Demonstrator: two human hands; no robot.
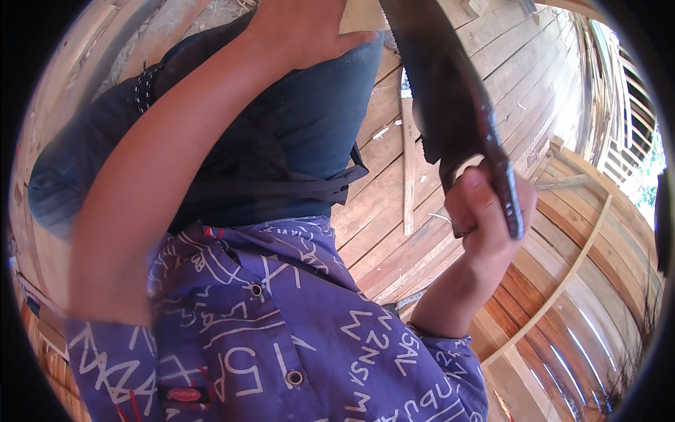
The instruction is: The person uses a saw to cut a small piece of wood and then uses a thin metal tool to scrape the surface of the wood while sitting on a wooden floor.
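My right hand is wrapped round the handle of a dark handsaw. The saw's blade runs up past the top edge, its toothed side facing left. At the top, my left hand grips a pale piece of wood, with the thumb stretched along its near edge. Its other fingers are cut off by the frame. Blade and wood meet or nearly meet at the top; whether they touch, I cannot tell. Just below the wood is my bent leg in dark trousers.
Below lies a plank floor with scattered wood chips. A narrow wooden strip rests on it between my leg and the saw. A plank wall with a long batten stands at the right. Slatted timber rises behind it.
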